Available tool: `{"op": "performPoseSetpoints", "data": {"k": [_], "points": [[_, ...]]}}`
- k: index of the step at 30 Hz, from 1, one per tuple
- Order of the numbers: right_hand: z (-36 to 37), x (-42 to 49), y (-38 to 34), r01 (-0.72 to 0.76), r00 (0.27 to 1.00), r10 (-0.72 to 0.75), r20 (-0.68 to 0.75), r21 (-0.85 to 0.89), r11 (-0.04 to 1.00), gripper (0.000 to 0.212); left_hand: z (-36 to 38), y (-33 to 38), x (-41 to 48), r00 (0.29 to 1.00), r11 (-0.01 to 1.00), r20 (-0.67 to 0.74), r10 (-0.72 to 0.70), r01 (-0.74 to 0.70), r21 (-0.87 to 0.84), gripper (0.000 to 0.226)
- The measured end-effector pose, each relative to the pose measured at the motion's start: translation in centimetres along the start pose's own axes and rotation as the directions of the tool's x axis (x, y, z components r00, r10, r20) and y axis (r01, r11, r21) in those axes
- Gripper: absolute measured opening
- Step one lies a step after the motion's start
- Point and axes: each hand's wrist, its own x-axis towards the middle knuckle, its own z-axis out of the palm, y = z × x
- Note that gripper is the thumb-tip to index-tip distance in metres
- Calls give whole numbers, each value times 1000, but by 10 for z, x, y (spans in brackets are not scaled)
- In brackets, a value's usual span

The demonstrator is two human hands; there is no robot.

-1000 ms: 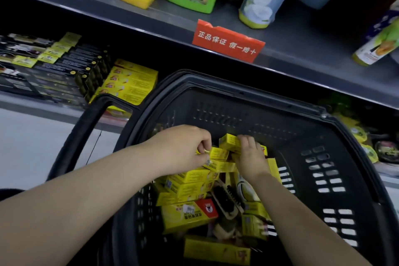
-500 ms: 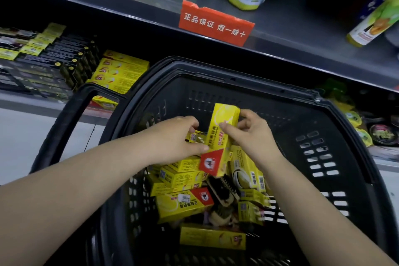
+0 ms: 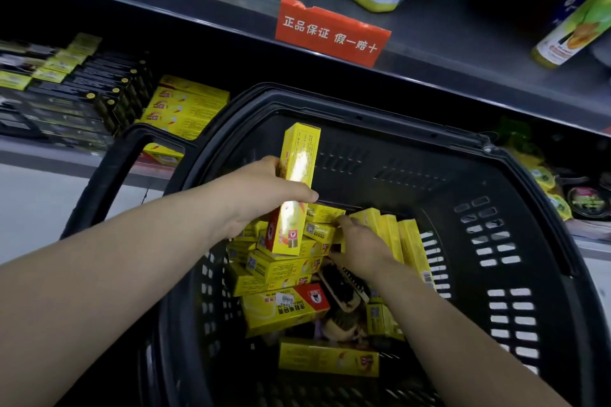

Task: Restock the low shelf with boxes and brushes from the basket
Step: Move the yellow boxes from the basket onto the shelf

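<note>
Many yellow boxes [image 3: 281, 269] and a dark brush [image 3: 344, 284] are heaped in the black basket [image 3: 515, 241], where the right hand [image 3: 358, 244] is laid among them, its grip not discernible. One yellow box [image 3: 296, 188] is held upright above the heap by the left hand [image 3: 264, 192]. Beyond the basket, more yellow boxes [image 3: 185, 109] are stacked on the low shelf [image 3: 66, 155].

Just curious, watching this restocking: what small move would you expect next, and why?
Probably the left hand carries its upright yellow box leftward to the stack of matching yellow boxes on the low shelf. It already has a full grip and the box is lifted above the black basket. The right hand is down among the boxes in the basket, likely reaching for another.
</note>
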Motion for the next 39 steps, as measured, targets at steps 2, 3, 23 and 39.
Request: {"op": "performPoseSetpoints", "data": {"k": [2,3,23,39], "points": [[6,2,-1,44,991,-52,-124,-72,996,56,0,1,1,1000,999,10,-15,16,-42,87],[3,2,-1,65,983,-81,-163,-103,993,52,0,2,2,1000,998,17,-18,19,-57,85],[-82,-39,-44,130,992,-38,-124,943,306,41,8,-2,4,997,999,79,-18,20,-25,65],[-16,50,14,318,929,-367,54,395,862,73,31,-4,21,974,997,-225,24,-8,74,40]]}}
